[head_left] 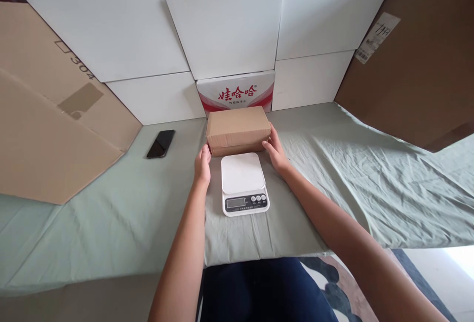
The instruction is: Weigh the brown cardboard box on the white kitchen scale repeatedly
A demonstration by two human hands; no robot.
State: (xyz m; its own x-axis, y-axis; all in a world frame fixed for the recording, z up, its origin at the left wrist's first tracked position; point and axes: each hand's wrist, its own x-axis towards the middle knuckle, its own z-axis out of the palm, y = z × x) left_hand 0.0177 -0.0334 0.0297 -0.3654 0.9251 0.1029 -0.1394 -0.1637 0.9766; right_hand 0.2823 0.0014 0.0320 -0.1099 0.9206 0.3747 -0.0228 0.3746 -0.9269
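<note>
A small brown cardboard box (pixel 237 129) rests on the green cloth just behind a white digital kitchen scale (pixel 243 182). My left hand (pixel 203 163) presses against the box's near left corner. My right hand (pixel 274 149) holds its near right corner, thumb on the front edge. Both hands grip the box from either side. The scale's platform is bare and its display (pixel 236 203) faces me.
A black phone (pixel 160 143) lies on the cloth to the left. White cartons and a red-and-white printed box (pixel 237 92) form a wall behind. Large brown cardboard sheets (pixel 55 129) lean at the left and at the right (pixel 418 65). The table's edge is near my lap.
</note>
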